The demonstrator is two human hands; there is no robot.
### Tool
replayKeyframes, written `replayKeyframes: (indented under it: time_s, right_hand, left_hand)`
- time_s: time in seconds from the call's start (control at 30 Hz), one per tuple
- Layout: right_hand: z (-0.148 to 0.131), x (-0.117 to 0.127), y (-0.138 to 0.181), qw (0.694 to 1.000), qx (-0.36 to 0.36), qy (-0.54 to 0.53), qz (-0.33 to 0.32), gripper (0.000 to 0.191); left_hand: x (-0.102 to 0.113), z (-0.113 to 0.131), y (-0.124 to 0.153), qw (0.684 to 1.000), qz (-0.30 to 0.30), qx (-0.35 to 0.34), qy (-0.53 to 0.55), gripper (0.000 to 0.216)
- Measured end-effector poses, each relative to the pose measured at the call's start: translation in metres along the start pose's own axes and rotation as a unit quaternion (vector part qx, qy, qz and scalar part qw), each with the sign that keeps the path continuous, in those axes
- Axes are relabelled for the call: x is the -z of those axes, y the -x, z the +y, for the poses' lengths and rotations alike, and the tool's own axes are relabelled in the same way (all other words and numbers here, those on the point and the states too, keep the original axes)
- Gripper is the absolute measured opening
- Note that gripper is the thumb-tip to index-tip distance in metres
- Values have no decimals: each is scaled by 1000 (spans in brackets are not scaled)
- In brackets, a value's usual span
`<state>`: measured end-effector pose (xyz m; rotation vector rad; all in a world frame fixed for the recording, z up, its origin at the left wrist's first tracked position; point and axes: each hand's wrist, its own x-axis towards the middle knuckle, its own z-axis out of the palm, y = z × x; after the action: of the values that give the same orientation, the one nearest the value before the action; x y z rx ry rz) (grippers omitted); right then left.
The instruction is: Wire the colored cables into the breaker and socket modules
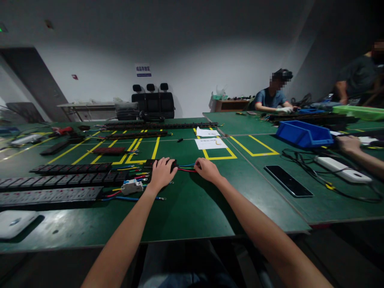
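My left hand [162, 174] lies over a short black socket block [148, 163], its fingers draped across the top and its thumb at the right side. From the block's right end run blue, black and red wires [186, 168]. My right hand [207, 169] pinches these wires near their far ends, and its fingertips hide the tips. Close to my left wrist are a grey-white circuit breaker [132, 186] and colored wires with metal lugs [143, 175]. Long black power strips [57, 195] lie side by side to the left.
Paper sheets [211, 143] lie beyond my right hand, among yellow tape outlines. A phone [288, 181], a white power strip [343, 169] with dark cables and a blue bin [304, 134] are on the right. A co-worker's arm [351, 146] reaches in there; another person [271, 98] sits farther back.
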<state>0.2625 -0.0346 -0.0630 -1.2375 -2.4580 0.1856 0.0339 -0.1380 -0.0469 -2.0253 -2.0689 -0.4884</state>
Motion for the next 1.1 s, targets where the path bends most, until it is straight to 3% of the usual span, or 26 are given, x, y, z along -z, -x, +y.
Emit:
replayKeyframes:
  time_s: [0.33, 0.6, 1.1]
  right_hand:
    - [-3, 3, 3, 1000, -9, 3, 11, 16]
    - [-9, 8, 5, 997, -53, 44, -37, 32]
    - [-10, 7, 4, 995, -74, 35, -56, 34]
  left_hand:
    - [1, -1, -1, 1000, -10, 0, 8, 49]
    - [0, 0, 0, 1000, -8, -2, 1, 48]
    - [0, 1, 0, 1000, 3, -2, 2, 45]
